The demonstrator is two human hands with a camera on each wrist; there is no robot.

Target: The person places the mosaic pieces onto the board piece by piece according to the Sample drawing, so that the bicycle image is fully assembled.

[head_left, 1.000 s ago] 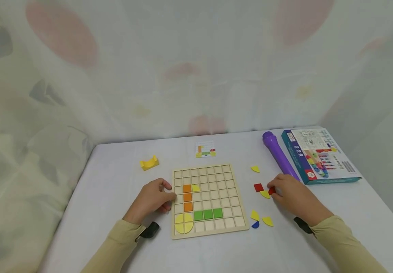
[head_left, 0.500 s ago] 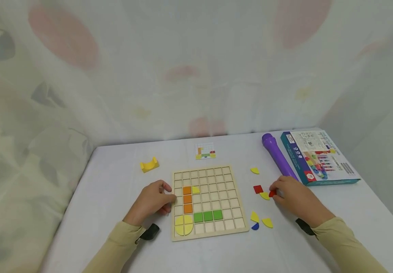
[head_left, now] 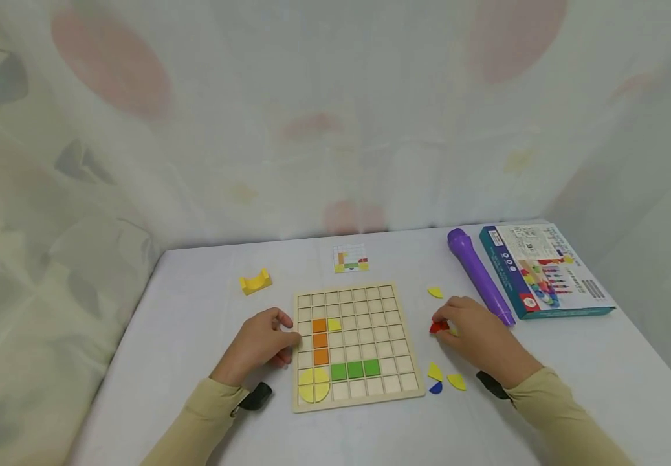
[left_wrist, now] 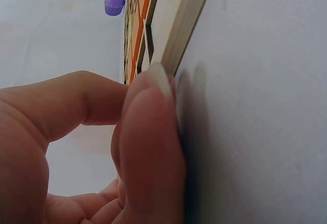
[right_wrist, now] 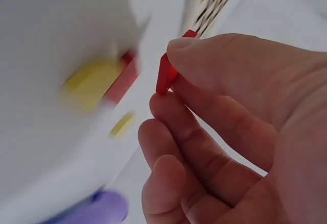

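My left hand [head_left: 262, 338] rests at the left edge of a wooden grid board [head_left: 374, 294], thumb tip against its rim, fingers loosely bent. In the left wrist view the thumb touches the board's side. My right hand [head_left: 477, 333], right of the board, pinches a red tile [right_wrist: 163, 73] between thumb and fingers. Another red tile [right_wrist: 122, 83] and a yellow piece [right_wrist: 94, 81] lie on the table below it, blurred. On the board sit orange squares [head_left: 320, 340], a yellow tile [head_left: 334, 325], green squares [head_left: 355, 369] and a yellow circle [head_left: 314, 384] of quarter pieces.
Yellow quarter pieces [head_left: 457, 382] and a blue half-round piece [head_left: 436, 388] lie right of the board. Behind it are a pattern card [head_left: 351, 257] and a yellow curved block [head_left: 255, 282]. A purple microphone-shaped stick [head_left: 479, 275] and a box [head_left: 550, 268] stand at the right.
My right hand has moved left toward the board with the red tile pinched in it, and now covers the tiles it was beside. The left hand stays at the board's edge.
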